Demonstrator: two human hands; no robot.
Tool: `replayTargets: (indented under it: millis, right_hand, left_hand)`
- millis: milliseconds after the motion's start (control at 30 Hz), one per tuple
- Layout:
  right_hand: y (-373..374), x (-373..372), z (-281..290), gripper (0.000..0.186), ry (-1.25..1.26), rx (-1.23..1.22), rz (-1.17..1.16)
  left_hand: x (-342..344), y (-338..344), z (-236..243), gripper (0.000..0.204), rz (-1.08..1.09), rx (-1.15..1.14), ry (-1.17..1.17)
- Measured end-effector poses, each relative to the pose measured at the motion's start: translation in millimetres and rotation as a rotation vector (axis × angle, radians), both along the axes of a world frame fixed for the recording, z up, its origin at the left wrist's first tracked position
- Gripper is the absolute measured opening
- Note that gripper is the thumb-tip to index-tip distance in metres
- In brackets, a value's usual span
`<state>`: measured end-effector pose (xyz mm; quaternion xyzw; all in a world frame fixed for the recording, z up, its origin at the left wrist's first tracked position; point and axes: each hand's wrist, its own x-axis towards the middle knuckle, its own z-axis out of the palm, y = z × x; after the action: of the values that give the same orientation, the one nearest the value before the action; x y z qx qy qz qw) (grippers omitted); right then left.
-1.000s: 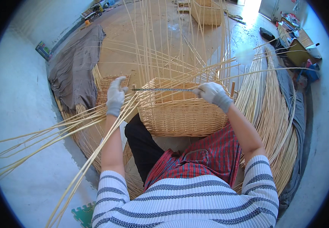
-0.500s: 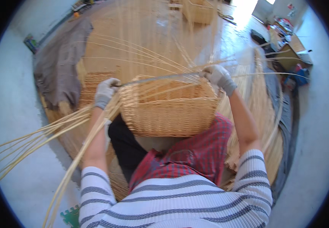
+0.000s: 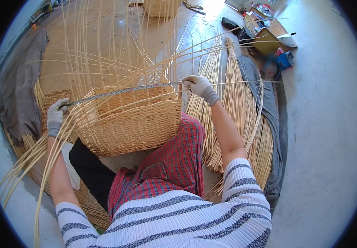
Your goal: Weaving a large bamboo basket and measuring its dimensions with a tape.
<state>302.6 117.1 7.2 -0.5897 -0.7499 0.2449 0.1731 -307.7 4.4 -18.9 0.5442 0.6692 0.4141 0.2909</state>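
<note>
A half-woven wicker basket (image 3: 133, 132) rests against my lap, with long uprights rising from its far side and loose canes sticking out at the left. Stretched over its opening is a narrow measuring tape (image 3: 124, 90) with tick marks. My gloved left hand (image 3: 56, 116) pinches the tape's left end beside the basket's left corner. At the right corner, my gloved right hand (image 3: 200, 88) holds the other end between closed fingers. Several canes pass over my left forearm. Whether the tape touches the rim I cannot tell.
Bundles of peeled canes (image 3: 232, 99) lie at the right beside a grey cloth (image 3: 273, 136). A dark cloth (image 3: 21, 87) covers material at the left. Another wicker basket (image 3: 161, 9) stands at the back; boxes and clutter (image 3: 265, 41) sit along the right.
The view has swung right, so basket and hands appear farther left. My hands look a little wider apart, and the tape, blurred before, now shows its marks.
</note>
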Motion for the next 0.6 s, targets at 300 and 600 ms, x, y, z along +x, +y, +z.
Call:
replayTargets:
  millis: [300,600]
  right_hand:
    - [0,2,-11,0.031,0.141,-0.033,0.095]
    - [0,-10,6,0.032,0.011,0.056,0.132]
  left_hand:
    - [30,-20,27,0.039,-0.088,-0.073,0.831]
    - [-6,-21,-6,0.029,-0.075,0.075,0.686]
